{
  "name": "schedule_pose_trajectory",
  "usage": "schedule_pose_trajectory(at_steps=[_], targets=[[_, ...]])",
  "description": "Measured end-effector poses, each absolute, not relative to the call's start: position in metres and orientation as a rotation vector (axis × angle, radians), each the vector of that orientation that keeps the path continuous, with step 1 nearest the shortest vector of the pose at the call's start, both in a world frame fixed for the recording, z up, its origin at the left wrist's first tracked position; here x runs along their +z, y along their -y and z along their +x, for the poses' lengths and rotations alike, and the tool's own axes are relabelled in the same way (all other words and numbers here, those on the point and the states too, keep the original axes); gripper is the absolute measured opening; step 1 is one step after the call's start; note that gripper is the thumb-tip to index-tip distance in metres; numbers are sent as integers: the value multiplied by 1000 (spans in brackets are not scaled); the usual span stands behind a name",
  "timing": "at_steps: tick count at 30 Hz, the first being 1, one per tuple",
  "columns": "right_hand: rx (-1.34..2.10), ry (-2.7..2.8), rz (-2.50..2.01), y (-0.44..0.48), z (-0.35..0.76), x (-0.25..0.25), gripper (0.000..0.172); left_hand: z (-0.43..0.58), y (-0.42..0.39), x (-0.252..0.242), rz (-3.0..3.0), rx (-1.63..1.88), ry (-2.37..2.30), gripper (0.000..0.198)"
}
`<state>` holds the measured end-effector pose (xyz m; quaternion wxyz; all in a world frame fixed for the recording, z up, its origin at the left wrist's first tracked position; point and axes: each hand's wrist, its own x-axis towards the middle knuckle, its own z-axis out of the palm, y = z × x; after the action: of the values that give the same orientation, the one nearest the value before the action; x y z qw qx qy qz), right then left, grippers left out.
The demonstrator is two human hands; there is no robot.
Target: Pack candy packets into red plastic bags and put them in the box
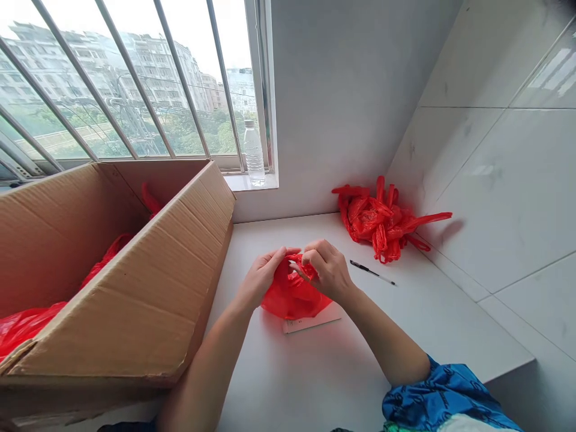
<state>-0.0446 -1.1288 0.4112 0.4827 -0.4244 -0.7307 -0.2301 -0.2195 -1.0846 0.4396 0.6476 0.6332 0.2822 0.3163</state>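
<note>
A red plastic bag point(292, 294) lies bunched on the white tabletop point(315, 372) just in front of the person, partly covering a small paper slip point(310, 323). It is crumpled into a rounded lump with no clear long axis; its gathered top points up and away toward the window point(135, 84). The left hand point(263, 277) pinches the bag's upper edge from the left with curled fingers. The right hand point(327, 269) grips the twisted top from the right, fingers bent tight. A pen point(372, 273) lies near the right hand, a pile of red bags point(382, 219) beyond it, and a cardboard box point(135, 288) stands at the left.
</note>
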Motion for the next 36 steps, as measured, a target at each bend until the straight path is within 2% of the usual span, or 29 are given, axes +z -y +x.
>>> schedule_pose_trajectory(at_steps=[3, 9, 13, 16, 17, 20, 22, 26, 32, 36], targets=[[-504, 1780, -1110, 1140, -36, 412, 28, -220, 1080, 436, 1428, 896, -687, 46], [423, 1766, -1290, 1185, -3, 384, 38, -235, 1044, 398, 1477, 1391, -944, 41], [774, 1608, -1336, 1204, 29, 355, 38, -254, 1041, 363, 1593, 1273, -1050, 56], [620, 1572, -1466, 1207, 42, 340, 35, -270, 1050, 353, 1725, 1139, -1162, 67], [493, 1619, -1527, 1206, 42, 337, 41, -274, 1053, 354, 1798, 1083, -1209, 65], [145, 1922, -1532, 1190, 23, 331, 79, -267, 1065, 362, 2143, 874, -1249, 58], [18, 2100, -1421, 1170, 3, 327, 92, -250, 1073, 369, 2391, 768, -1176, 52], [18, 2137, -1382, 1125, -23, 312, 89, -220, 1083, 370, 2665, 705, -1003, 36], [103, 2070, -1459, 1108, -28, 288, 83, -224, 1070, 330, 2811, 637, -996, 51], [119, 2103, -1530, 1111, -33, 284, 81, -227, 1062, 310, 2797, 638, -1016, 53]])
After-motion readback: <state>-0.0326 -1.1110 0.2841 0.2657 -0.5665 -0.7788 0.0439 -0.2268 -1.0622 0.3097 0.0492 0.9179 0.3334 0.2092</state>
